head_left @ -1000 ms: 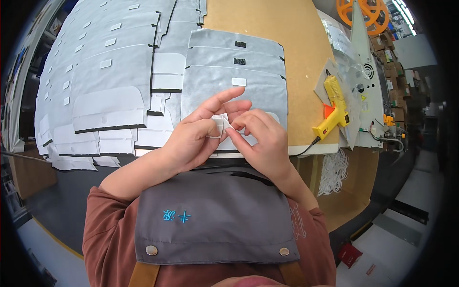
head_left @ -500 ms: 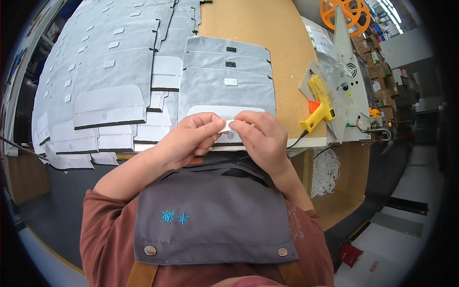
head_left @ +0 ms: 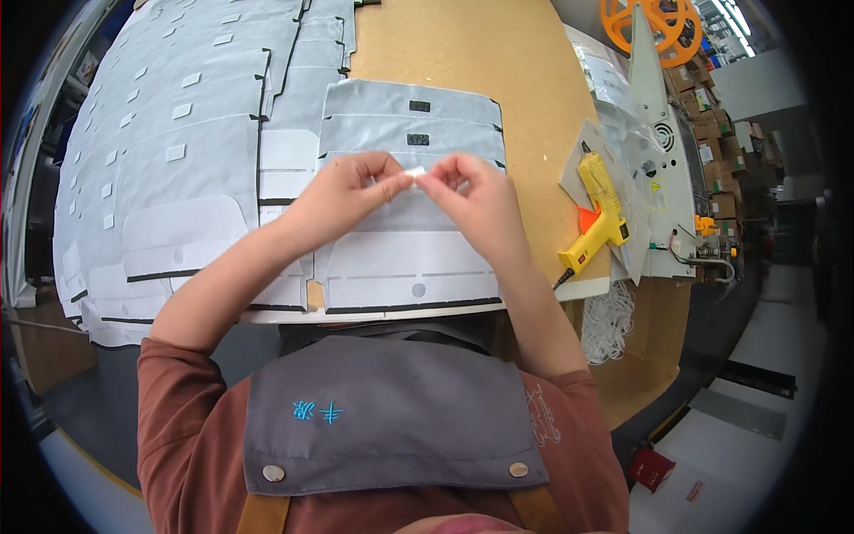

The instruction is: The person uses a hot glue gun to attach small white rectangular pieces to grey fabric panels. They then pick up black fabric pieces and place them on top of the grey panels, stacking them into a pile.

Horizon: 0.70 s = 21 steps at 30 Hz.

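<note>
White patch (head_left: 415,171): over the grey sheet (head_left: 391,214), just near of two black patches (head_left: 418,140); contact with the sheet cannot be told.
Left hand (head_left: 354,184): narrow grip, pinching the patch's left end.
Right hand (head_left: 476,200): narrow grip, at its right end.
Patch risk: uneven fingertip pull could skew or crease it.
</note>
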{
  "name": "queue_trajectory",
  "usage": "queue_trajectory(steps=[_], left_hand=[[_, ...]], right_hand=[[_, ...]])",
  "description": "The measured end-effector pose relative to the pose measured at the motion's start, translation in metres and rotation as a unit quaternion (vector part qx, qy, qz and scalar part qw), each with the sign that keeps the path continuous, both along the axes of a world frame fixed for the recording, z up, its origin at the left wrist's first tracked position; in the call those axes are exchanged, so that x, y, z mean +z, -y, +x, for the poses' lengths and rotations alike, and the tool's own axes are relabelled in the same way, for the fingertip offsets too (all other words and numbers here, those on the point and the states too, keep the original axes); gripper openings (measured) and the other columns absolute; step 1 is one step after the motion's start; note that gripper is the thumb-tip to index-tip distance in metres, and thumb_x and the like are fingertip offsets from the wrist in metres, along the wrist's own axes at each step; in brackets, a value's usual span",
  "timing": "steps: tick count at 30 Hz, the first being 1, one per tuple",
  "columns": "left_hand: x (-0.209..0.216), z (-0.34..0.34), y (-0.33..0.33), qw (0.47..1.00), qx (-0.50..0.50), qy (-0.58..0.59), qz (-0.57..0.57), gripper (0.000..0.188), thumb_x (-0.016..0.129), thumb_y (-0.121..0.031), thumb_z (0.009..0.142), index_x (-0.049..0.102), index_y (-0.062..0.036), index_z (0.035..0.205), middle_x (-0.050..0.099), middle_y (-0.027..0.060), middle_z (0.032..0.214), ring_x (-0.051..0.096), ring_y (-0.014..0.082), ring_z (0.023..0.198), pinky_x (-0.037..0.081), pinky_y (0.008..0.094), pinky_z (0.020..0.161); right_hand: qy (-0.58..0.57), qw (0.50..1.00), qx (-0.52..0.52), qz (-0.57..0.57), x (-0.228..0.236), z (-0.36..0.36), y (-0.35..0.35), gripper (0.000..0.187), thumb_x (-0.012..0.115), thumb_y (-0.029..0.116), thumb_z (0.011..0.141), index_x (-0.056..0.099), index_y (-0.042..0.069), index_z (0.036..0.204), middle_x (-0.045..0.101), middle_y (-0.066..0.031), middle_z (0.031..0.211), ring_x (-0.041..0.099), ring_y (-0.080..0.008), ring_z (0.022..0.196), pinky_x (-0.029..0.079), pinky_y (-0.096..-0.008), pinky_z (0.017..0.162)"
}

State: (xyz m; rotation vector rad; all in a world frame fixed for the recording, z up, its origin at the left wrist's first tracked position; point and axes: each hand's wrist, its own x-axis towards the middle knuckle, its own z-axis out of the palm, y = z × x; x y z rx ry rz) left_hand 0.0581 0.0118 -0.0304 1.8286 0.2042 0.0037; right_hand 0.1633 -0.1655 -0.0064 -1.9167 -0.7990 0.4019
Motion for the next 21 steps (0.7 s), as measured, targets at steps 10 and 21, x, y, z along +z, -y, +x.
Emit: queue_trajectory(steps=[10,21], left_hand=[[-0.035,0.039,-0.027,0.923,0.114,0.171,0.325,0.017,0.067,-0.012,0.09,0.064,-0.0114,0.107,0.061,0.0039,0.092,0.058,0.0185,0.065,0.047,0.031,0.058],[-0.037,0.038,-0.023,0.897,0.046,0.162,0.409,0.027,0.068,-0.015,0.09,0.067,-0.0231,0.116,0.062,-0.0015,0.095,0.065,0.018,0.067,0.052,0.0319,0.055]], right_hand=[[0.028,0.989,-0.036,-0.142,-0.035,0.057,-0.05,0.024,0.074,0.028,0.083,0.067,0.005,0.081,0.065,-0.0057,0.068,0.06,-0.0185,0.061,0.047,-0.034,0.058],[0.011,0.987,-0.056,-0.149,-0.04,0.063,-0.042,0.023,0.073,0.027,0.083,0.066,0.005,0.081,0.065,-0.0053,0.069,0.061,-0.0175,0.062,0.048,-0.0328,0.058]])
